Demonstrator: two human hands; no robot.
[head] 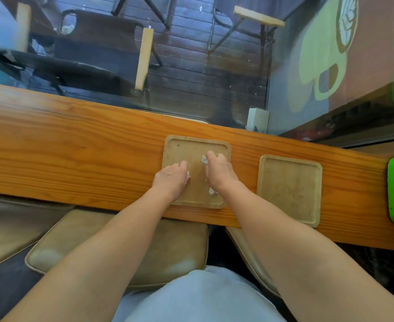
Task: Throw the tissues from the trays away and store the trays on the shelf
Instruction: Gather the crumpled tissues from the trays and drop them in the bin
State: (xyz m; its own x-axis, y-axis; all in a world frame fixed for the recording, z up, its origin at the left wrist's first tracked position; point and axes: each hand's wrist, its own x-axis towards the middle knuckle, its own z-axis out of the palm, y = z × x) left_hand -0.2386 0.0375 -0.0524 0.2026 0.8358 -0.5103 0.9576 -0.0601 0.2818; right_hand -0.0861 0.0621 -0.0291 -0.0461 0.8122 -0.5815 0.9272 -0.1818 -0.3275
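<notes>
Bamboo tray (192, 154), square, rounded corners, raised rim, on wooden counter (75, 147). Left hand (171, 178) curled on white tissue scrap (188, 174); right hand (218, 170) pinches crumpled tissue (205, 159). Loose bit (212, 191) at tray's 5 o'clock. Second tray (290, 189) at 3 o'clock.

A long wooden bench (75, 145) runs below a window (168, 66); tan cushioned stools (179, 240) stand beneath, dark plank decking (186, 54) outside.
</notes>
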